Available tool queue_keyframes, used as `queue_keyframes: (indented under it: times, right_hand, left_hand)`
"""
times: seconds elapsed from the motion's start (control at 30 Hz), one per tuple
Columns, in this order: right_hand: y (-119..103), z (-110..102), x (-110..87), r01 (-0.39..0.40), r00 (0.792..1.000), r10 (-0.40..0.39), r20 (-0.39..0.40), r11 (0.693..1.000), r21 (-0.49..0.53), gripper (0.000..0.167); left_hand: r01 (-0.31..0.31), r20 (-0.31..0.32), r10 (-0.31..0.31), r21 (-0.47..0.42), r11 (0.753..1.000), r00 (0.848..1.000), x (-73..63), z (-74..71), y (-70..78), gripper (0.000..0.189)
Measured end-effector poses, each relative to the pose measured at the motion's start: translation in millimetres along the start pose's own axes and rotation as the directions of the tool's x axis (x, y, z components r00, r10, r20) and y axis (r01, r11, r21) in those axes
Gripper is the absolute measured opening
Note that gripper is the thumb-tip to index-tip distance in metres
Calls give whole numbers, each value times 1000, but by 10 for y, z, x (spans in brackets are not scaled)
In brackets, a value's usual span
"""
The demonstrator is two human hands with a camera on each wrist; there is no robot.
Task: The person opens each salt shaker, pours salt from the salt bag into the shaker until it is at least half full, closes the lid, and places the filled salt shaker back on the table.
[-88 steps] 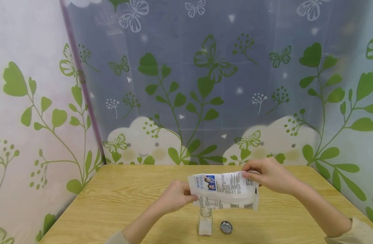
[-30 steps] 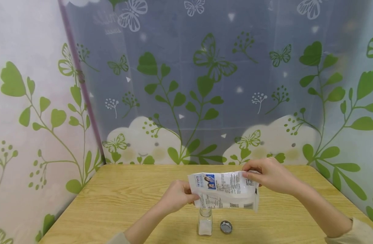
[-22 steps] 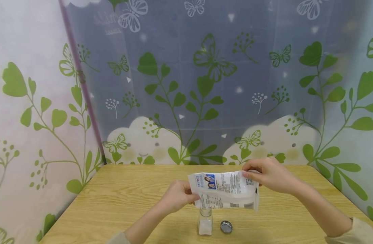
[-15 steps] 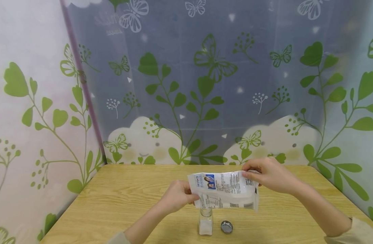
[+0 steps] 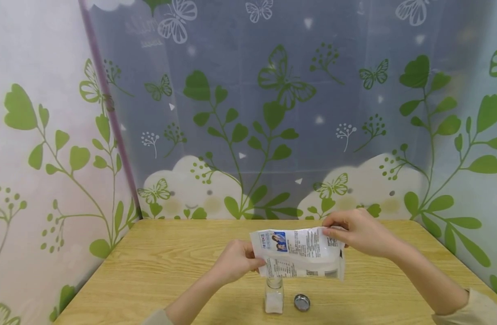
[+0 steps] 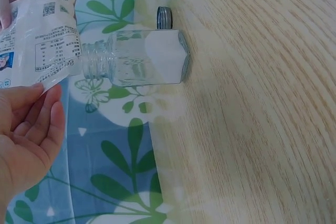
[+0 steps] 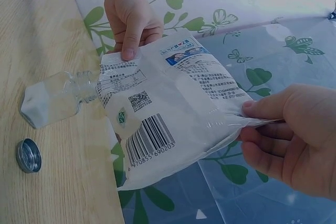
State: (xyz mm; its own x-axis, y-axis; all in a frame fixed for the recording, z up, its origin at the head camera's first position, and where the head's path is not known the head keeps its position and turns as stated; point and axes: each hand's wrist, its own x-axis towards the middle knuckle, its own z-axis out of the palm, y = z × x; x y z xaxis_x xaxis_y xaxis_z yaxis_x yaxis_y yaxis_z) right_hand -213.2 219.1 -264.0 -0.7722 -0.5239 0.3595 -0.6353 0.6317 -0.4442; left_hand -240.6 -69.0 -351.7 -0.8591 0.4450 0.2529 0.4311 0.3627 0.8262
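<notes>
A white printed plastic packet (image 5: 301, 253) is held tilted above the table, its lower left corner at the mouth of a clear glass jar (image 5: 274, 298). My left hand (image 5: 235, 262) pinches the packet's left end between thumb and fingers, close to the jar's neck. At the upper right corner, my right hand (image 5: 360, 232) grips the packet with thumb and fingers. White powder or grains (image 6: 165, 56) fill the lower part of the jar, which stands upright. Whether anything is flowing from the packet cannot be made out. In the right wrist view the packet's barcode (image 7: 150, 139) shows.
A silver screw lid (image 5: 302, 302) lies on the table just right of the jar. The wooden table (image 5: 171, 243) reaches back to a blue-grey curtain (image 5: 240, 113) printed with leaves and butterflies. Patterned cloth also hangs at both sides.
Compared with the oldest frame, my left thumb sits slightly further over the packet's edge. Over the last second both hands, packet, jar and lid keep practically the same places.
</notes>
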Motion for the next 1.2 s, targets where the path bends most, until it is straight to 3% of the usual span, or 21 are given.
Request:
queue_keyframes:
  times: [1.2]
  right_hand:
    - [-12,8,4,13,1000,-13,4,1000,18,11]
  left_hand:
    - [-12,8,12,-27,1000,1000,-21,-4,-1,14]
